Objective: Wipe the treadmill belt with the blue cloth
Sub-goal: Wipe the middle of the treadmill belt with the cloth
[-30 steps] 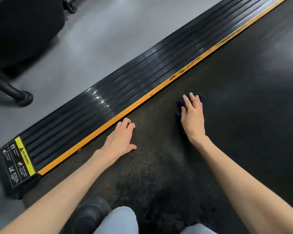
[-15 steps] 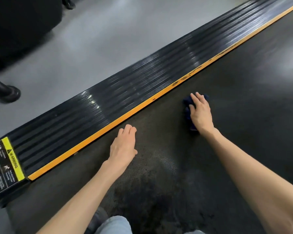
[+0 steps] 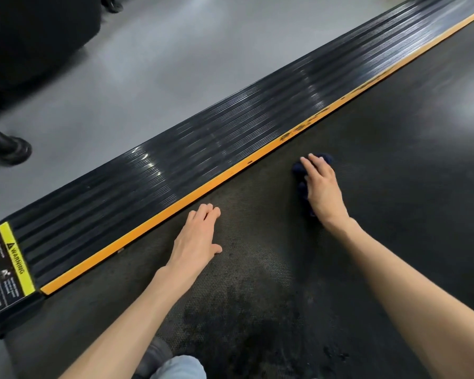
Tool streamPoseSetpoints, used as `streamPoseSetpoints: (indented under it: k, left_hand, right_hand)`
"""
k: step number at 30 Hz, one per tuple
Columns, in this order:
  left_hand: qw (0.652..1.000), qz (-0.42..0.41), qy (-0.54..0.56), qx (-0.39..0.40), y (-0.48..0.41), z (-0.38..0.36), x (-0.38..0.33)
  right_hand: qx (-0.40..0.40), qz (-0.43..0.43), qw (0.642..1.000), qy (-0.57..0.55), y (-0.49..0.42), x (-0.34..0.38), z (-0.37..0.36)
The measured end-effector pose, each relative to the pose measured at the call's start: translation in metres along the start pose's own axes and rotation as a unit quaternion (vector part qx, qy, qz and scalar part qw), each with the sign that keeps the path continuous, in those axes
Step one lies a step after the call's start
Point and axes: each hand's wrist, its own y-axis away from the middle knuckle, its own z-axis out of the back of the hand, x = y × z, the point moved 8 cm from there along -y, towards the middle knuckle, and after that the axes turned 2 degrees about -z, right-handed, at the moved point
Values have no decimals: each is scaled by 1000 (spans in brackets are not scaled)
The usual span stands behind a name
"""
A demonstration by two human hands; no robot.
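Observation:
The dark textured treadmill belt (image 3: 381,187) fills the right and lower part of the view. My right hand (image 3: 322,191) lies flat, fingers straight, pressing the dark blue cloth (image 3: 298,170) onto the belt; only the cloth's edges show to the left of the hand and past the fingertips. My left hand (image 3: 196,235) rests flat on the belt with straight fingers, close to the orange strip, holding nothing.
A ribbed black side rail (image 3: 203,149) with an orange edge strip (image 3: 175,206) runs diagonally left of the belt, with a yellow warning label (image 3: 11,261) at its near end. Grey floor (image 3: 175,64) lies beyond. A black machine foot (image 3: 11,149) stands far left. My knee (image 3: 181,367) shows at the bottom.
My right hand with the cloth has slid a little farther up the belt. The left hand has stayed planted on the belt, while the view has shifted slightly.

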Motion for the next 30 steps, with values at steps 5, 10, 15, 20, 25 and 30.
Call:
streamPoseSetpoints:
  k: [5, 10, 15, 20, 25, 30]
  left_hand:
    - [996, -6, -80, -42, 20, 3, 8]
    - [994, 43, -94, -18, 34, 2, 31]
    - [996, 57, -70, -10, 32, 2, 33]
    - [997, 66, -47, -5, 36, -6, 37]
    - [996, 64, -56, -7, 35, -8, 40]
    - [996, 59, -66, -2, 32, -5, 37]
  right_hand:
    - [8, 69, 996, -50, 35, 64, -24]
    - [129, 304, 942, -59, 131, 171, -77]
    - [26, 171, 984, -33, 61, 88, -42]
    - [-50, -55, 994, -79, 35, 58, -26]
    - [69, 209, 971, -90, 110, 176, -73]
    - [57, 217, 974, -39, 76, 116, -56]
